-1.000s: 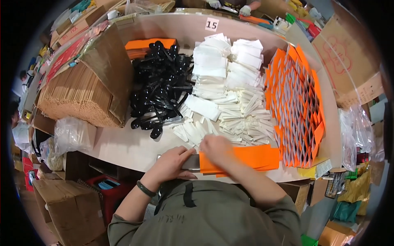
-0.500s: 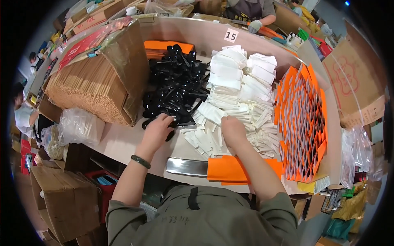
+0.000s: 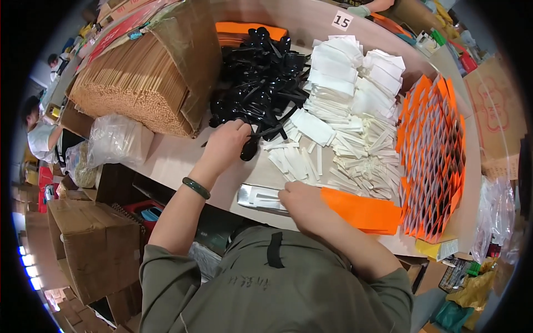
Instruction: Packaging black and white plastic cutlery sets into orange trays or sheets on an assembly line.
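My left hand (image 3: 226, 144) is closed at the near edge of a heap of glossy black plastic spoons (image 3: 252, 91). Its fingers pinch a black spoon (image 3: 251, 149) whose bowl shows beside the fingertips. My right hand (image 3: 302, 201) is low over a shiny metal strip (image 3: 247, 195) at the table's near edge, fingers curled together. Pale slim shapes show on the metal by its fingertips; whether the hand holds them is hidden. Flat orange sleeves (image 3: 361, 211) lie under and beside the right wrist. Beyond are piled white paper packets (image 3: 333, 66) and slim white strips (image 3: 288, 161).
At left stands an open carton (image 3: 189, 61) packed with thin wooden sticks (image 3: 133, 89), with a clear plastic bag (image 3: 114, 139) before it. Rows of orange sleeves (image 3: 433, 161) stand at right. Another person's gloved hand (image 3: 360, 10) shows at the far edge.
My right hand has moved from the white packets back to the metal strip. My left hand stays at the spoon heap. The whole view has shifted.
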A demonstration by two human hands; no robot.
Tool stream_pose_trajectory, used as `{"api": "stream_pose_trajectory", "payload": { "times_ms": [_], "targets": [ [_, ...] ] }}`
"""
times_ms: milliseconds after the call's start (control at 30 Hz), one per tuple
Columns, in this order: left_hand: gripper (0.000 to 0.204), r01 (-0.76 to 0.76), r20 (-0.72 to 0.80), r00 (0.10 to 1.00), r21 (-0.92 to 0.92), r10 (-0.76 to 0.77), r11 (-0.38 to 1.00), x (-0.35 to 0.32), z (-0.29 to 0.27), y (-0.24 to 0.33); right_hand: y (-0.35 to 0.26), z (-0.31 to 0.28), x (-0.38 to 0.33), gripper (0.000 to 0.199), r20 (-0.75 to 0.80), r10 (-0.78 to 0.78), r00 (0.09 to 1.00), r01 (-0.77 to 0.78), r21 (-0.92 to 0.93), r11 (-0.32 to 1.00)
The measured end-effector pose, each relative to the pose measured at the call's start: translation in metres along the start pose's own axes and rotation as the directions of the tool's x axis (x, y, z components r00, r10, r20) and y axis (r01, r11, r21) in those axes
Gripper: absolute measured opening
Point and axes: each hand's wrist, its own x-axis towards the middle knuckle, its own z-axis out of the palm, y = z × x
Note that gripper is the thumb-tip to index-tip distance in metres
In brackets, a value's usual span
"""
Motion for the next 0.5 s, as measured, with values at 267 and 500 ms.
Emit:
{"api": "stream_pose_trajectory", "payload": {
  "times_ms": [267, 500],
  "targets": [
    [0.019, 0.032, -0.149, 0.985, -0.348, -0.089, 0.937, -0.019, -0.019, 0.057, 0.003, 0.012, -0.016, 0.016, -0.277, 0.083, 0.957, -0.041, 0.154, 0.987],
    [0.017, -0.004, 0.025, 0.999, -0.539, 0.021, 0.842, -0.089, 0.031, 0.123, 0.023, 0.009, -0.047, 0.013, -0.481, 0.372, 0.794, -0.187, 0.39, 0.902]
  ]
}}
